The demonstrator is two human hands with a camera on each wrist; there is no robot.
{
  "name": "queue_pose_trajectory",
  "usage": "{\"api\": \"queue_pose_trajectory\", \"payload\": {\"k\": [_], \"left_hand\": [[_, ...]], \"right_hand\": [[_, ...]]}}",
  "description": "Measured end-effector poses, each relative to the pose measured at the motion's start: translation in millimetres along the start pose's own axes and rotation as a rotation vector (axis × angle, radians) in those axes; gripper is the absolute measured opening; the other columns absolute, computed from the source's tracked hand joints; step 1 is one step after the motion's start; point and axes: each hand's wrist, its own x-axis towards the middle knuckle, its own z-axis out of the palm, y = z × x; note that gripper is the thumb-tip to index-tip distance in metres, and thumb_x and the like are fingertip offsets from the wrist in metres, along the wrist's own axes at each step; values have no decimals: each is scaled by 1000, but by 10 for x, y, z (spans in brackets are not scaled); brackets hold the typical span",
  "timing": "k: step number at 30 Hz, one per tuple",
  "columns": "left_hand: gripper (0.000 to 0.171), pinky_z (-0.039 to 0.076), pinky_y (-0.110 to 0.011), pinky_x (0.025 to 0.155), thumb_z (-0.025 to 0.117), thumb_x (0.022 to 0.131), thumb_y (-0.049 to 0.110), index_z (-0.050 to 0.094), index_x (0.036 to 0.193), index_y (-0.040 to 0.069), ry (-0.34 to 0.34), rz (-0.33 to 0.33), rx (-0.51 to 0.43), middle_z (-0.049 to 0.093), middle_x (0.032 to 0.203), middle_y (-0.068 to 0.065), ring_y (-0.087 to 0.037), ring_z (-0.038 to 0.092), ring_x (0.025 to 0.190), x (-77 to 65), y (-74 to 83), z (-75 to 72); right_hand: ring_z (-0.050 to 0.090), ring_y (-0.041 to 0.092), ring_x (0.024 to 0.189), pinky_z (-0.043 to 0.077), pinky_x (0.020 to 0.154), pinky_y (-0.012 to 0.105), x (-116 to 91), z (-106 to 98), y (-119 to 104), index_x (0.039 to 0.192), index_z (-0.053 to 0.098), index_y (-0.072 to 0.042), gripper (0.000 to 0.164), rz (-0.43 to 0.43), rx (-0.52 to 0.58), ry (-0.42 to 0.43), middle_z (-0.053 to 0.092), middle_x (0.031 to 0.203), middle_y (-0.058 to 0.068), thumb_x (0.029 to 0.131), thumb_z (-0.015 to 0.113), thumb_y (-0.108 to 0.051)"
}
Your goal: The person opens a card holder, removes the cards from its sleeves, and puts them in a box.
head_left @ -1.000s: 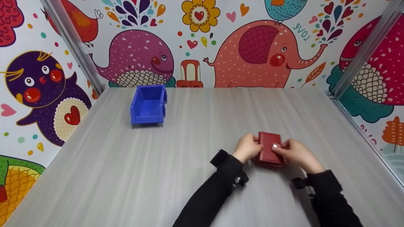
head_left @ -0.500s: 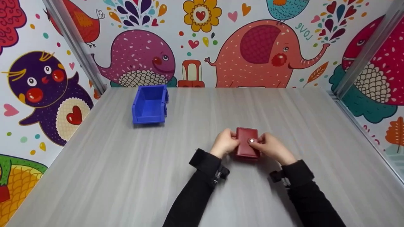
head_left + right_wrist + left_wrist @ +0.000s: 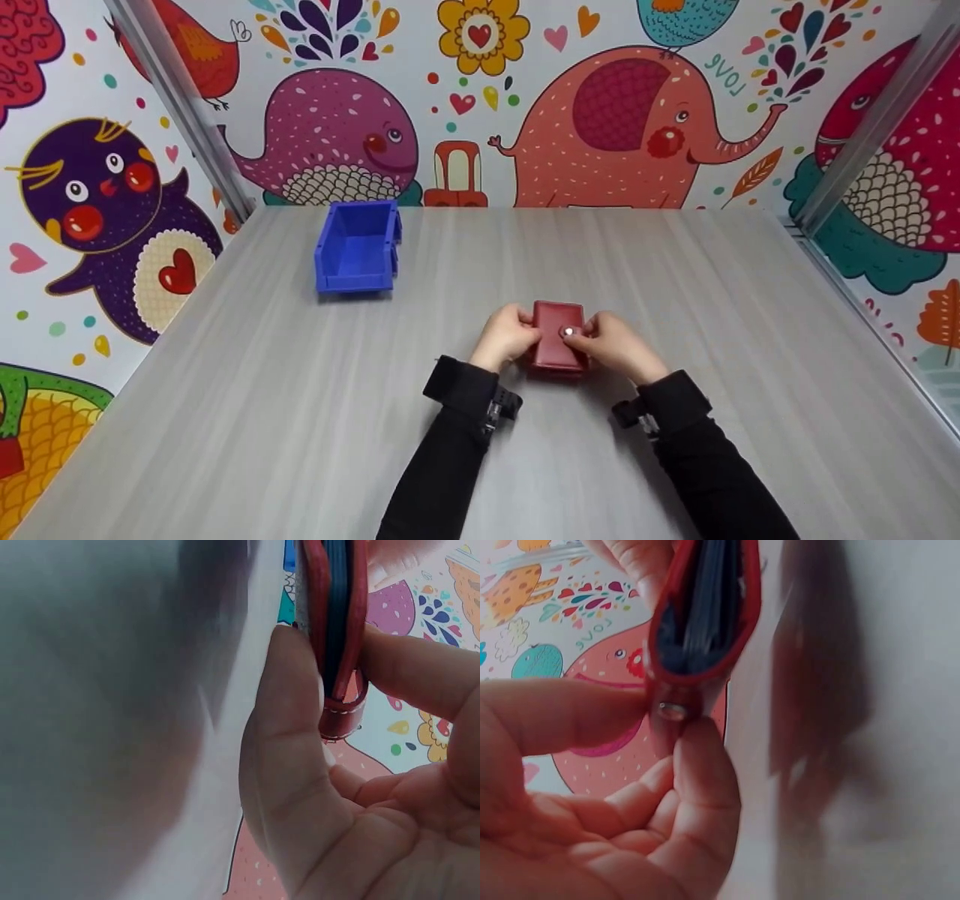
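A dark red leather card wallet with a snap strap is held between both hands, in front of the person. My left hand pinches its left side, thumb on top and fingers beneath. On the right side, my right hand pinches it, the thumb beside the round metal snap. The left wrist view shows the wallet edge-on, dark leaves inside its red cover. In the right wrist view the strap wraps round the wallet's edge between thumb and fingers. A gap parts the wallet from the table.
A blue plastic bin with an open top stands at the back left of the grey wood-grain table. Printed cartoon walls and metal posts close off the back and sides.
Both hands have carried the wallet leftward, and slightly away from the person, to nearer the middle of the table. Their hold on it looks the same. The bin stays put.
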Motion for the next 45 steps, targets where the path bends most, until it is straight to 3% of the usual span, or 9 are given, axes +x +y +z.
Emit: {"api": "queue_pose_trajectory", "payload": {"k": [7, 16, 23, 28, 36, 45], "left_hand": [[14, 50, -31, 74, 67, 79, -1, 62, 91, -5, -5, -9, 14, 62, 84, -8, -23, 59, 82, 20, -67, -88], [9, 49, -29, 67, 67, 77, 0, 60, 83, -1, -23, -30, 93, 56, 79, -5, -22, 57, 78, 51, -136, -143], [9, 47, -28, 63, 67, 77, -1, 58, 79, 0, -26, -48, 118, 55, 77, -5, -23, 57, 76, 76, -175, -141], [10, 44, -28, 63, 67, 77, 1, 57, 77, 3, -23, -31, 161, 54, 75, -3, -21, 54, 74, 71, -179, -129], [19, 39, -26, 57, 65, 77, 1, 50, 67, 7, -29, -3, 238, 48, 67, -1, -19, 49, 65, 61, -168, -112], [33, 40, -27, 55, 64, 78, 0, 42, 57, 13, -25, 9, 338, 49, 63, -1, -20, 50, 61, 66, -148, -73]], "right_hand": [[48, 10, 56, 40, 51, 23, 48, 79, -56, 73, 54, -7, 28, 13, 3, -13, 51, 63, -2, 92, 69, -21], [53, 10, 55, 46, 51, 24, 125, 168, -74, 66, 53, -10, 31, 12, -25, -63, 52, 61, -3, 93, 67, -18], [49, 9, 52, 42, 48, 22, 143, 205, -68, 63, 52, -11, 33, -25, -39, -68, 50, 59, -4, 91, 68, -15], [51, 9, 53, 44, 49, 23, 146, 223, -59, 65, 53, -9, 30, -3, -19, -69, 53, 61, -2, 91, 68, -14], [46, 7, 49, 38, 47, 20, 156, 225, -40, 59, 51, -13, 35, -26, -84, -55, 49, 54, -5, 89, 69, -16], [49, 9, 52, 40, 48, 21, 149, 238, -52, 64, 54, -9, 30, -9, -100, -40, 51, 59, -3, 88, 69, -16]]}}
